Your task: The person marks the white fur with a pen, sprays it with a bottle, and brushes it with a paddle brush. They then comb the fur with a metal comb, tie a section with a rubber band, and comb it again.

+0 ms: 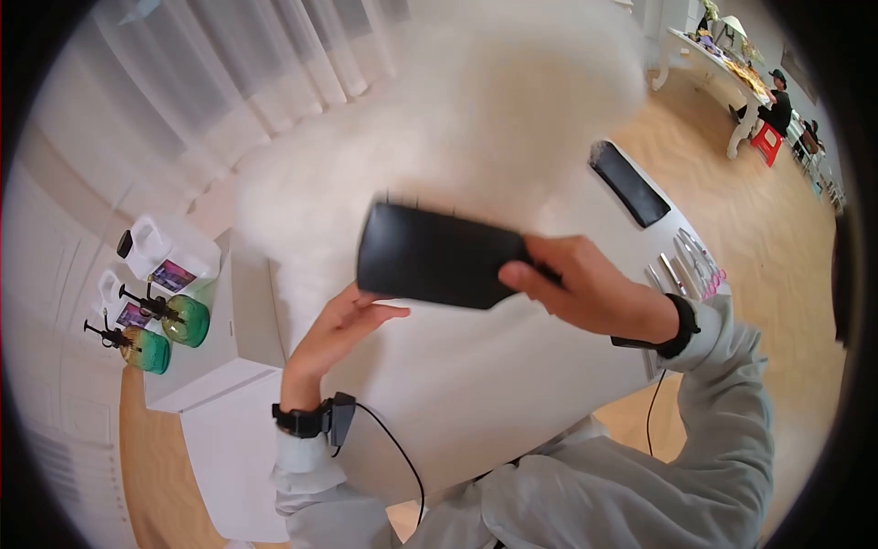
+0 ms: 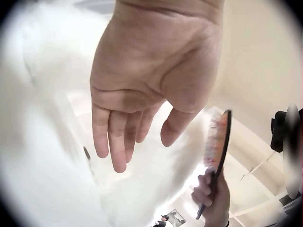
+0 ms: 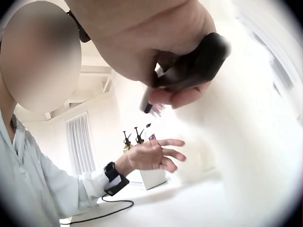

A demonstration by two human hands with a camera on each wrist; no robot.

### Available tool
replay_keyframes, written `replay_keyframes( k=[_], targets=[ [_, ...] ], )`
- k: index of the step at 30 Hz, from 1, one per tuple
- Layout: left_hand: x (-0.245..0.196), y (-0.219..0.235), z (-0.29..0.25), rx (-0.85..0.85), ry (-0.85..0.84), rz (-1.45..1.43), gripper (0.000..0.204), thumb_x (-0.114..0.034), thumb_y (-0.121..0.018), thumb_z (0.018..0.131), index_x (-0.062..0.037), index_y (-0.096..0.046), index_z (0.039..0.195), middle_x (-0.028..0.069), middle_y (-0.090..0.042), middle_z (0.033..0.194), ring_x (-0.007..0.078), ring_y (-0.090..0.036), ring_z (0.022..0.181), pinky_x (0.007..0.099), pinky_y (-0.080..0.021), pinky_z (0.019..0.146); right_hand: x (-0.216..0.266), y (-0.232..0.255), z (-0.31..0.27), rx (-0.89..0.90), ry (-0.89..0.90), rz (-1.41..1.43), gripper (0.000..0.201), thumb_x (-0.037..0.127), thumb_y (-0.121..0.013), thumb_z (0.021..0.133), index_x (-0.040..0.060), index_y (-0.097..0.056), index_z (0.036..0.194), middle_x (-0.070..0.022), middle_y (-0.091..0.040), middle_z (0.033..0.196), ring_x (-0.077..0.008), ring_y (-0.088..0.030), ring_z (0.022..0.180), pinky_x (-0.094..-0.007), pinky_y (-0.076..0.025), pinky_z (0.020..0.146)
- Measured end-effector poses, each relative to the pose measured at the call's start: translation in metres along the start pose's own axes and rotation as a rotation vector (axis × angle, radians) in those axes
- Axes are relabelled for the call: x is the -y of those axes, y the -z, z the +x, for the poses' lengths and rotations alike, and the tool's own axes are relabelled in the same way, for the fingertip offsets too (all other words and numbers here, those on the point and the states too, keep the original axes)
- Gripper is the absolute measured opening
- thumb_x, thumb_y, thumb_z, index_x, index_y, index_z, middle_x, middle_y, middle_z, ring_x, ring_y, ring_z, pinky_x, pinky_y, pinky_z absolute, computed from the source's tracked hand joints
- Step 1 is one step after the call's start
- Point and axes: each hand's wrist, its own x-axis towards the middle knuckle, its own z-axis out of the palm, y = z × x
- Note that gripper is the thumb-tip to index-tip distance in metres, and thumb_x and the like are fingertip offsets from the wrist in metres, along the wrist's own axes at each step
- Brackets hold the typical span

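My right hand (image 1: 585,288) grips the handle of a black paddle brush (image 1: 434,256), its smooth back toward the head camera. The brush's pale bristles and orange pad (image 2: 218,139) show side-on in the left wrist view. My left hand (image 1: 329,339) is held beside the brush's broad end, partly overlapped by it. In the left wrist view, that left hand (image 2: 151,90) has its palm bare and its fingers extended, holding nothing. Just beyond both hands spreads a big mass of fluffy white fur (image 1: 412,137), blurred, covering much of the white table (image 1: 448,384).
At the table's right lie a long black object (image 1: 631,183) with fluff at one end, and several scissors and combs (image 1: 695,265). On the left, a white cabinet (image 1: 256,316) bears green spray bottles (image 1: 186,320) and white jugs (image 1: 174,252). A person (image 1: 777,110) sits far behind.
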Motion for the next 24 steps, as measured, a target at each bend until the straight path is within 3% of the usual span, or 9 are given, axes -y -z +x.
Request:
replay_keyframes(
  k=[2, 7, 9, 11, 13, 18, 19, 21, 24],
  targets=[
    [-0.014, 0.012, -0.015, -0.029, -0.104, 0.066, 0.045, 0.0, -0.052, 0.095, -0.004, -0.045, 0.138, 0.0139, -0.059, 0.127, 0.0236, -0.062, 0.109, 0.0323, -0.045, 0.096, -0.002, -0.006, -0.006, 0.152, 0.085, -0.13, 0.038, 0.032, -0.065, 0.091, 0.0042, -0.051, 0.069, -0.0179, -0.051, 0.062, -0.0385, -0.05, 0.058, -0.0404, -0.042, 0.051],
    [-0.064, 0.011, -0.028, -0.206, -0.247, 0.003, 0.038, 0.0, -0.051, 0.096, 0.0, -0.049, 0.133, 0.0157, -0.064, 0.117, 0.022, -0.064, 0.104, 0.0335, -0.049, 0.092, 0.01, -0.006, -0.015, 0.466, 0.139, -0.359, 0.04, 0.039, -0.06, 0.093, 0.0053, -0.056, 0.071, -0.0124, -0.058, 0.063, -0.0344, -0.059, 0.06, -0.0406, -0.047, 0.054],
    [-0.081, 0.003, -0.019, -0.286, -0.332, 0.012, 0.035, -0.001, -0.052, 0.095, 0.0006, -0.052, 0.13, 0.0158, -0.065, 0.114, 0.022, -0.064, 0.104, 0.0332, -0.049, 0.092, 0.018, -0.003, -0.013, 0.282, 0.119, -0.175, 0.038, 0.034, -0.062, 0.092, 0.0051, -0.053, 0.069, -0.0124, -0.057, 0.062, -0.034, -0.056, 0.058, -0.0375, -0.046, 0.053],
    [-0.098, -0.011, 0.004, -0.52, -0.631, 0.327, 0.03, -0.003, -0.055, 0.094, 0.0005, -0.057, 0.124, 0.0126, -0.067, 0.111, 0.0202, -0.063, 0.105, 0.0334, -0.047, 0.094, 0.024, 0.001, -0.01, 0.193, 0.161, -0.093, 0.035, 0.029, -0.06, 0.096, 0.0034, -0.051, 0.074, -0.0079, -0.055, 0.061, -0.0253, -0.053, 0.052, -0.0334, -0.043, 0.051],
    [-0.11, -0.014, 0.03, -0.596, -0.801, 0.729, 0.029, -0.004, -0.059, 0.091, -0.0035, -0.061, 0.12, 0.0119, -0.063, 0.12, 0.0256, -0.058, 0.113, 0.0394, -0.04, 0.104, 0.042, 0.004, -0.009, 0.05, -0.105, 0.49, 0.03, 0.029, -0.053, 0.1, 0.0014, -0.051, 0.086, -0.0021, -0.05, 0.063, -0.0138, -0.051, 0.055, -0.0294, -0.042, 0.054],
    [-0.116, -0.034, 0.078, -0.465, -0.933, 1.162, 0.045, -0.021, -0.063, 0.092, -0.0048, -0.052, 0.132, 0.0169, -0.056, 0.129, 0.0342, -0.049, 0.124, 0.0495, -0.029, 0.112, 0.068, 0.015, -0.008, -0.047, 0.076, 0.596, 0.026, 0.019, -0.039, 0.104, -0.0028, -0.043, 0.118, -0.005, -0.053, 0.082, -0.0099, -0.05, 0.066, -0.0253, -0.044, 0.063],
    [-0.117, -0.036, 0.087, -0.507, -0.757, 1.328, 0.06, -0.035, -0.062, 0.092, -0.0015, -0.043, 0.139, 0.0175, -0.055, 0.13, 0.0337, -0.047, 0.126, 0.0511, -0.028, 0.112, 0.073, 0.02, -0.008, -0.111, 0.13, 0.648, 0.026, 0.015, -0.037, 0.104, -0.0033, -0.04, 0.122, -0.0065, -0.053, 0.085, -0.0103, -0.051, 0.067, -0.0256, -0.045, 0.064],
    [-0.111, -0.035, 0.093, -0.568, -0.756, 1.392, 0.069, -0.043, -0.06, 0.091, 0.0019, -0.04, 0.14, 0.0167, -0.054, 0.132, 0.0338, -0.046, 0.128, 0.0509, -0.028, 0.112, 0.084, 0.032, 0.004, -0.339, 0.229, 0.789, 0.028, 0.015, -0.035, 0.104, -0.0033, -0.038, 0.124, -0.0109, -0.055, 0.09, -0.0131, -0.056, 0.059, -0.0282, -0.053, 0.058],
    [-0.1, -0.027, 0.084, -0.555, -0.683, 1.41, 0.064, -0.037, -0.058, 0.093, -0.0062, -0.038, 0.145, 0.0127, -0.047, 0.142, 0.0303, -0.039, 0.135, 0.0467, -0.023, 0.115, 0.102, 0.048, 0.02, -0.599, 0.24, 0.739, 0.027, 0.022, -0.038, 0.104, -0.0031, -0.041, 0.112, -0.0117, -0.052, 0.095, -0.0102, -0.047, 0.043, -0.0257, -0.048, 0.038]
  ],
)
